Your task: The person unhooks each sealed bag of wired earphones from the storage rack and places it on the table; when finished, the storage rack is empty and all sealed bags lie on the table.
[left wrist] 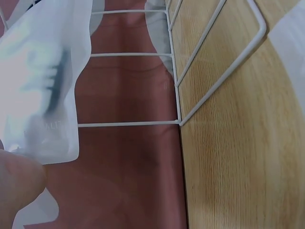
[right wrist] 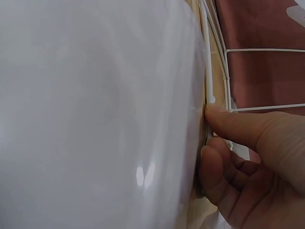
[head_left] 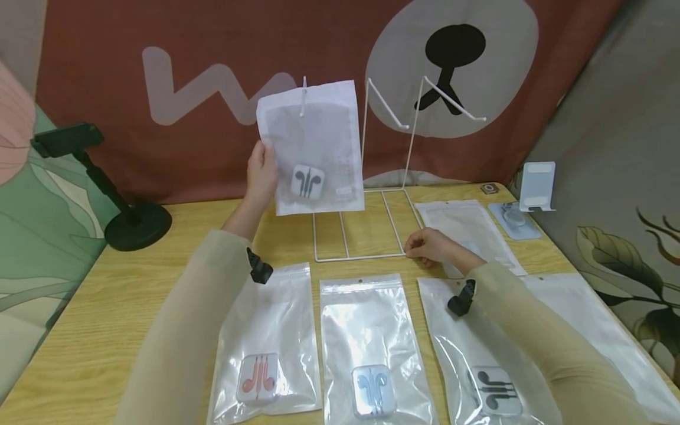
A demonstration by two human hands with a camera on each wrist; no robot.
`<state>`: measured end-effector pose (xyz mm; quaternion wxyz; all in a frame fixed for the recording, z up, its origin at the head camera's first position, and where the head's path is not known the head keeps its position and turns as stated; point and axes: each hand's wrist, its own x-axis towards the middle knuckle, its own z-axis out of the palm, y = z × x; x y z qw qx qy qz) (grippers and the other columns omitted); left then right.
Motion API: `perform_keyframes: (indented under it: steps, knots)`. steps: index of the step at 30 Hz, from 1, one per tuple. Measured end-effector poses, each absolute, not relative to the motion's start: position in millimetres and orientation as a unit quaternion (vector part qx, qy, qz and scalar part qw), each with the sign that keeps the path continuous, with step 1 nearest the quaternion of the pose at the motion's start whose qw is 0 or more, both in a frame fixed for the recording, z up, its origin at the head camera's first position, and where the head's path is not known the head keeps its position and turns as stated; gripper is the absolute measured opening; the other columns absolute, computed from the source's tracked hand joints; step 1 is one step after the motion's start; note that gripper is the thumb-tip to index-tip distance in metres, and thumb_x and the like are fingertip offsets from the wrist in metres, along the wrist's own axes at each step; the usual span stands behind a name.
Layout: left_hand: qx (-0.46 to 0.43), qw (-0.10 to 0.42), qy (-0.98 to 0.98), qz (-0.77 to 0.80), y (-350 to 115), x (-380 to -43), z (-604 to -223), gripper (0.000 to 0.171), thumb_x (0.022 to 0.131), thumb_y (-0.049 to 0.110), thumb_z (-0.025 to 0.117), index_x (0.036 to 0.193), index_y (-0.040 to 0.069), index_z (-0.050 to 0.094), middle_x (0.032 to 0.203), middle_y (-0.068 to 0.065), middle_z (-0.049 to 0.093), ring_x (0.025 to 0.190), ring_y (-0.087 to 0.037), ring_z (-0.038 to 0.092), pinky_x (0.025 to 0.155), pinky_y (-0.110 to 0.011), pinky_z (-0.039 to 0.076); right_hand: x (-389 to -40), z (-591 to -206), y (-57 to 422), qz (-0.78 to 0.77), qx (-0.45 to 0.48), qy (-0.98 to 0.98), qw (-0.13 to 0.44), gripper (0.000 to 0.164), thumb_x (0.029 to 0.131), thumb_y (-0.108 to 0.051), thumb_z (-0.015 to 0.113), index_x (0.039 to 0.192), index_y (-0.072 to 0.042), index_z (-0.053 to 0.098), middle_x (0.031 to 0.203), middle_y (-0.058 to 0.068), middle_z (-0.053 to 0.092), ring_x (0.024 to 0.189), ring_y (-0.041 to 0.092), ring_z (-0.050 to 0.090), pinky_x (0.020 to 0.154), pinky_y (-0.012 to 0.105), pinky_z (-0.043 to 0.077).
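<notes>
A white packaging bag [head_left: 329,130] with earphones in a clear case [head_left: 307,182] showing through it is up at the left hook of a white wire display rack [head_left: 366,257]; the hook's tip shows in front of its top. My left hand [head_left: 262,170] pinches the bag's left edge, and the thumb [left wrist: 21,179] shows beside the bag in the left wrist view. At the front right corner of the rack's base, my right hand [head_left: 432,246] pinches the wire between thumb and curled fingers. In the right wrist view a bag surface [right wrist: 105,114] fills the left side.
Along the front lie bags with red [head_left: 258,378], light blue [head_left: 374,389] and black earphones [head_left: 496,389]. More bags [head_left: 457,215] lie at the right. Two bare hooks [head_left: 451,97] project from the rack. A black stand [head_left: 135,224] and a phone holder [head_left: 538,186] flank it.
</notes>
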<state>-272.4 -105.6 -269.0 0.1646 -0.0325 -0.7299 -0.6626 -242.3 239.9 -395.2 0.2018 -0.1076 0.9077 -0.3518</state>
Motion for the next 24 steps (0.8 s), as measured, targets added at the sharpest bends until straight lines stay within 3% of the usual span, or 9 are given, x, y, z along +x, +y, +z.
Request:
perform_keyframes:
  steps: [5, 16, 24]
  knots:
    - [-0.029, 0.174, -0.724, -0.667, -105.1, -266.2, -269.1, 0.018, 0.091, 0.020, 0.028, 0.080, 0.007, 0.034, 0.069, -0.002, 0.024, 0.067, -0.012, 0.028, 0.057, -0.022, 0.025, -243.6, -395.9, 240.2, -0.351, -0.106, 0.909, 0.199, 0.009, 0.076, -0.017, 0.060, 0.077, -0.008, 0.060, 0.058, 0.004, 0.050, 0.046, 0.015, 0.045, 0.040, 0.026, 0.042]
    - [-0.042, 0.176, -0.736, -0.652, -112.5, -260.8, -283.8, 0.024, 0.090, 0.031, 0.029, 0.080, 0.010, 0.034, 0.070, -0.003, 0.026, 0.064, -0.013, 0.028, 0.055, -0.025, 0.027, -243.1, -395.7, 240.3, -0.356, -0.108, 0.906, 0.203, 0.010, 0.076, -0.016, 0.060, 0.078, -0.006, 0.060, 0.057, 0.004, 0.049, 0.046, 0.015, 0.045, 0.039, 0.026, 0.041]
    - [-0.045, 0.190, -0.750, -0.631, -116.3, -240.9, -284.7, 0.024, 0.090, 0.029, 0.030, 0.078, 0.009, 0.034, 0.068, -0.004, 0.026, 0.064, -0.014, 0.029, 0.054, -0.025, 0.027, -241.5, -394.5, 238.6, -0.349, -0.102, 0.909, 0.205, 0.010, 0.077, -0.016, 0.059, 0.079, -0.006, 0.059, 0.060, 0.005, 0.051, 0.048, 0.015, 0.046, 0.041, 0.027, 0.043]
